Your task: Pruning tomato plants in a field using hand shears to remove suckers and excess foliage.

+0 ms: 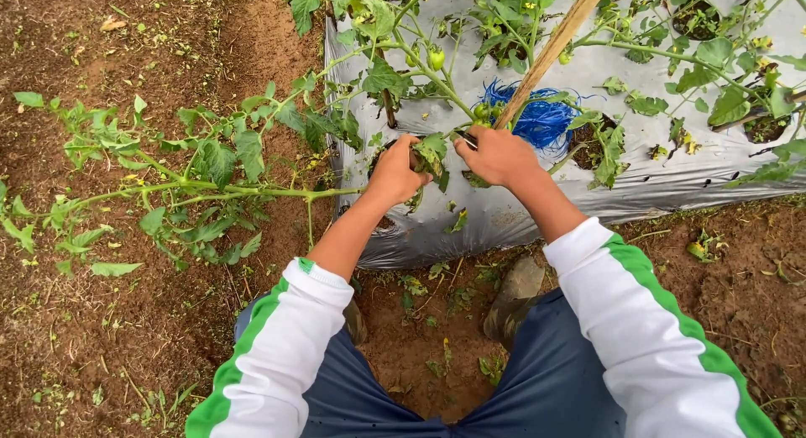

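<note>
Both hands' grips closed on tomato stems (437, 152) over grey mulch sheet (672, 186), brown soil (126, 337).

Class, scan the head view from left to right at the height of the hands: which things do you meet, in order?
Sprawling tomato branch → left hand → right hand → wooden stake → blue twine bundle → grey plastic mulch.

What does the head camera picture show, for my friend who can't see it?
A person crouches on bare soil, both hands gripping tomato plant stems: left hand on a leafy stem, right hand beside a wooden stake. Behind lie grey plastic mulch, blue string and a small green tomato.
</note>
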